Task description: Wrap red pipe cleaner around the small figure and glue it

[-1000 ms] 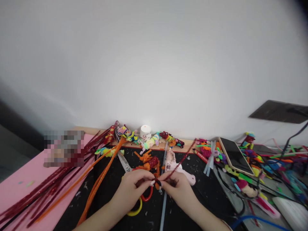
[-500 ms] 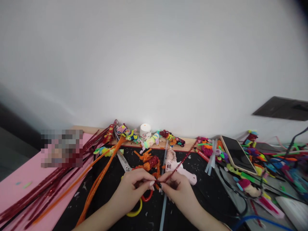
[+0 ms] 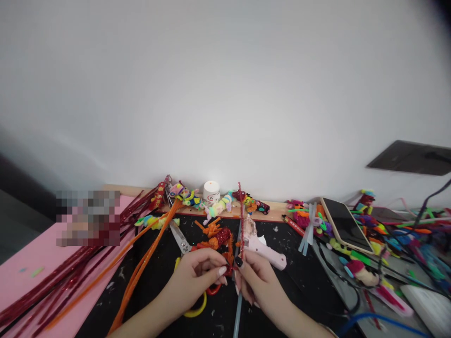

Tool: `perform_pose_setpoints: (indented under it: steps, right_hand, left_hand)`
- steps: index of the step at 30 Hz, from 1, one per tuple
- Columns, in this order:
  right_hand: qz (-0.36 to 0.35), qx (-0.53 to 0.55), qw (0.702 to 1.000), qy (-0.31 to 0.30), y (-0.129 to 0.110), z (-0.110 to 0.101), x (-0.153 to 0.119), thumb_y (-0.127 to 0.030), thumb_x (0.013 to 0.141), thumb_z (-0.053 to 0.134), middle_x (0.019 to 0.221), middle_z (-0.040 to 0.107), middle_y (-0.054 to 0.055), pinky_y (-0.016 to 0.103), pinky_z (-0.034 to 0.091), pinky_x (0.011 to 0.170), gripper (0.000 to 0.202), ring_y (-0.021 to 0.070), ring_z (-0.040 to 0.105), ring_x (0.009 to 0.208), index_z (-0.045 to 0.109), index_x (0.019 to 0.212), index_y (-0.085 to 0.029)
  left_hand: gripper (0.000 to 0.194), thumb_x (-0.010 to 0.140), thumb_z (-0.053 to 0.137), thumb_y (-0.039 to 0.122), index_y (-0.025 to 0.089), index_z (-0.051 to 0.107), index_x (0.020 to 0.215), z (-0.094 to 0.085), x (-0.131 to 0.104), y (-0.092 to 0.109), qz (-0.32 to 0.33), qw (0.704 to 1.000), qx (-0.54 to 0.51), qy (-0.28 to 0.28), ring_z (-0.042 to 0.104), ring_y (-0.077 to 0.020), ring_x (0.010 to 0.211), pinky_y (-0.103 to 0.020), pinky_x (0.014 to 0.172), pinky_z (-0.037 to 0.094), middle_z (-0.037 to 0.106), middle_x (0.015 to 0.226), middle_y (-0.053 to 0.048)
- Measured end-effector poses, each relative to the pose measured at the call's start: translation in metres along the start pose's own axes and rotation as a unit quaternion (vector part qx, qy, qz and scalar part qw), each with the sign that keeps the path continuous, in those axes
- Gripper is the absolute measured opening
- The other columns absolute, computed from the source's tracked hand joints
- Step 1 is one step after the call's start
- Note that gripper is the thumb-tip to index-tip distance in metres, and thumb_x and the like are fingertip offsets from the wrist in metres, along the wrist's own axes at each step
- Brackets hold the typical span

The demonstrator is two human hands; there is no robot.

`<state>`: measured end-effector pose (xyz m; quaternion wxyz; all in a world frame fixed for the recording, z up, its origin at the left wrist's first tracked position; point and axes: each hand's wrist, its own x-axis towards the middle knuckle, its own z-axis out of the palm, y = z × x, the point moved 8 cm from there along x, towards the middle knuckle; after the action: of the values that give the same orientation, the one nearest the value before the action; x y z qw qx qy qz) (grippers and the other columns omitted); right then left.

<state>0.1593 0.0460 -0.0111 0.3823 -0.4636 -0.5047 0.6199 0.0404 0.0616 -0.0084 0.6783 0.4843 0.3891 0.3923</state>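
Note:
Over the black mat, a red tinsel pipe cleaner (image 3: 241, 220) stands almost upright, its lower part pinched by my right hand (image 3: 259, 277). My left hand (image 3: 202, 274) closes thumb and forefinger at the lower end of the same pipe cleaner, close beside the right fingertips. Just beyond my fingers lies an orange and red pipe-cleaner piece (image 3: 222, 237). A pale pink hot glue gun (image 3: 266, 251) rests behind my right hand, with a clear glue stick (image 3: 238, 312) below my hands. Scissors (image 3: 181, 238) with yellow and red handles lie partly under my left hand.
Red tinsel stems (image 3: 75, 256) and orange pipe cleaners (image 3: 143, 267) spread across the left side. A white paper cup (image 3: 211, 191) and pipe-cleaner figures (image 3: 185, 193) line the wall. At right are a phone (image 3: 347, 225), a clutter of coloured pieces (image 3: 416, 239) and cables.
The red pipe cleaner has swung from leaning right to nearly upright. My right fingers have shifted their pinch, and the fingertips of both hands are slightly further apart.

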Motion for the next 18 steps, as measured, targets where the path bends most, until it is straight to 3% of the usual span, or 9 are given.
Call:
perform_pose_setpoints:
  steps: [7, 18]
  right_hand:
    - [-0.035, -0.062, 0.997, 0.011, -0.0044, -0.0002, -0.0012, -0.057, 0.087, 0.046, 0.045, 0.040, -0.007, 0.020, 0.019, 0.036, 0.045, 0.0050, 0.030, 0.036, 0.046, 0.062, -0.019]
    - [-0.040, -0.038, 0.998, -0.008, -0.0044, 0.0027, -0.0016, -0.057, 0.085, 0.050, 0.046, 0.038, -0.007, 0.021, 0.021, 0.041, 0.047, 0.0066, 0.029, 0.041, 0.049, 0.059, -0.017]
  left_hand:
    - [0.026, 0.066, 0.076, 0.033, 0.014, 0.063, 0.079, 0.0012, -0.0007, -0.0092, -0.020, 0.999, -0.039, -0.001, 0.064, -0.0126, 0.057, -0.023, 0.057, 0.052, 0.067, 0.066, -0.001]
    - [0.032, 0.057, 0.082, 0.034, 0.013, 0.064, 0.073, 0.0000, -0.0005, -0.0071, -0.048, 0.994, -0.093, 0.035, 0.064, -0.0100, 0.054, -0.019, 0.054, 0.051, 0.066, 0.062, 0.002]
